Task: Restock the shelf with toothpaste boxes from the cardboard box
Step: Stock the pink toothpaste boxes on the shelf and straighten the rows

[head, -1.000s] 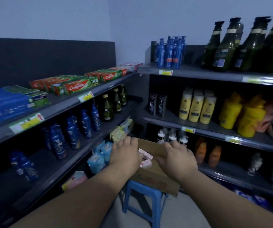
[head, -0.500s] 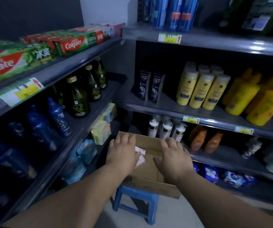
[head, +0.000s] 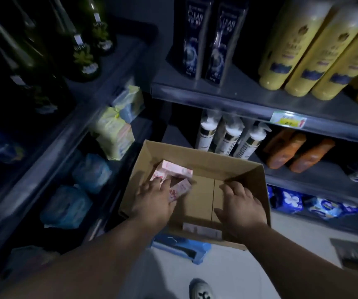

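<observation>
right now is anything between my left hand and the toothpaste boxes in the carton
Nothing visible is. The left hand touches the pink toothpaste boxes inside the open cardboard box; the right hand is over the bare box bottom, apart from them.

I am counting two Clear shampoo bottles (head: 192, 39), three white pump bottles (head: 227, 139), and one cardboard box (head: 249, 175) holding three pink toothpaste boxes (head: 177, 170).

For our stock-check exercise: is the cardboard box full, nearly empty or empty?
Nearly empty: a few pink toothpaste boxes lie at the left of the cardboard box; its floor is mostly bare.
</observation>
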The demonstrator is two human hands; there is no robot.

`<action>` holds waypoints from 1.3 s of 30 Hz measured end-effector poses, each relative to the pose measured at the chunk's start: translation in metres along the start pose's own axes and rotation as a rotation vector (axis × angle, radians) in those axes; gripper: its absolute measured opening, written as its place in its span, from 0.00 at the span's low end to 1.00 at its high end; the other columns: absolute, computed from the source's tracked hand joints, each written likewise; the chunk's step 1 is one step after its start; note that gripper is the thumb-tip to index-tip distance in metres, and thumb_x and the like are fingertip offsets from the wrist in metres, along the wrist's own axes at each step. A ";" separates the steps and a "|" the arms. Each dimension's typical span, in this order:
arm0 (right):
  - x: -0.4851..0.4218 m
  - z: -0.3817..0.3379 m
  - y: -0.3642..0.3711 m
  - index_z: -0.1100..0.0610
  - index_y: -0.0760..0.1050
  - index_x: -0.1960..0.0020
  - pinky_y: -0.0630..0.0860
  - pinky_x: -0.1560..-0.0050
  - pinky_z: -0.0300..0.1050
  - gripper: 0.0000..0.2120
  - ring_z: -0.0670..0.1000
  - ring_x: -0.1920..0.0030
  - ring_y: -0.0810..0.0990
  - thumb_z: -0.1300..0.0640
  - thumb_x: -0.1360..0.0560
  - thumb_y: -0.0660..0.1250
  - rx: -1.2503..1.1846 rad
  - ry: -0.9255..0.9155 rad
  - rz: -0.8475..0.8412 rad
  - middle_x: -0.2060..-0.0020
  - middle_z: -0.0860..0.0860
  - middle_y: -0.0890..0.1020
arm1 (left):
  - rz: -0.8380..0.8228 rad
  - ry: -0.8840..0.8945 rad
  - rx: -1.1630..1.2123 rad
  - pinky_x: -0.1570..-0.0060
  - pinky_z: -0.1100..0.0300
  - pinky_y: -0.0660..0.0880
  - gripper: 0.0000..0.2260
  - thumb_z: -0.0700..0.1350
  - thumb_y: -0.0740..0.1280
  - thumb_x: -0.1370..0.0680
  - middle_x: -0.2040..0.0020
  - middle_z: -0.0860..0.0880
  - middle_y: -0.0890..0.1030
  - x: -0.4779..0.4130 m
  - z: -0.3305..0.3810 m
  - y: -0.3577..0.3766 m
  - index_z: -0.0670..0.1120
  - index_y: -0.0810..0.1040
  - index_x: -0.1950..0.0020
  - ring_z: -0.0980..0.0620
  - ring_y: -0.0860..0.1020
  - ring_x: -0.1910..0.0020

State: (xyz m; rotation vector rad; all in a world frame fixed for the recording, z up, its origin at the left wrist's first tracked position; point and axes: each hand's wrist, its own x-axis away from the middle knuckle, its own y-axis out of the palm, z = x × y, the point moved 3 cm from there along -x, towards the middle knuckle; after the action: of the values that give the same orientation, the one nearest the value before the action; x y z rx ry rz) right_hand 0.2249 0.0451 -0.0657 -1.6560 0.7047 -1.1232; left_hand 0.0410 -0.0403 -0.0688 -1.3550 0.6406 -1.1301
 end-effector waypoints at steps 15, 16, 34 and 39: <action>-0.090 0.026 0.153 0.47 0.51 0.22 0.68 0.34 0.56 0.45 0.58 0.27 0.61 0.47 0.30 0.74 0.175 -0.355 -0.447 0.23 0.54 0.53 | -0.026 -0.047 -0.006 0.33 0.48 0.67 0.30 0.59 0.61 0.22 0.27 0.47 0.65 -0.078 0.005 0.114 0.53 0.55 0.24 0.45 0.69 0.32; -0.091 0.027 0.158 0.47 0.51 0.22 0.68 0.33 0.56 0.43 0.59 0.27 0.60 0.48 0.29 0.73 0.171 -0.368 -0.462 0.23 0.54 0.53 | -0.035 -0.049 -0.013 0.33 0.48 0.67 0.30 0.59 0.61 0.22 0.27 0.47 0.65 -0.078 0.005 0.117 0.52 0.54 0.24 0.45 0.69 0.32; -0.117 0.049 0.168 0.40 0.45 0.22 0.73 0.38 0.54 0.29 0.57 0.34 0.72 0.46 0.18 0.55 0.018 -0.263 -0.397 0.28 0.55 0.66 | -0.219 -0.087 -0.021 0.31 0.45 0.60 0.26 0.54 0.62 0.21 0.23 0.48 0.54 -0.100 0.018 0.153 0.56 0.58 0.25 0.44 0.56 0.25; -0.127 0.052 0.172 0.38 0.47 0.24 0.74 0.39 0.54 0.30 0.56 0.36 0.73 0.40 0.21 0.56 -0.180 -0.171 -0.302 0.31 0.53 0.70 | -0.215 -0.111 0.096 0.33 0.47 0.63 0.24 0.48 0.60 0.20 0.27 0.44 0.64 -0.133 0.016 0.185 0.54 0.60 0.25 0.41 0.65 0.30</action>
State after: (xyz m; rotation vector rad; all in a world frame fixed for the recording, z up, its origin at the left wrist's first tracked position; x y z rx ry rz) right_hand 0.2306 0.1126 -0.2753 -2.0354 0.4660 -1.1342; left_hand 0.0519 0.0572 -0.2752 -1.4176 0.3617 -1.2309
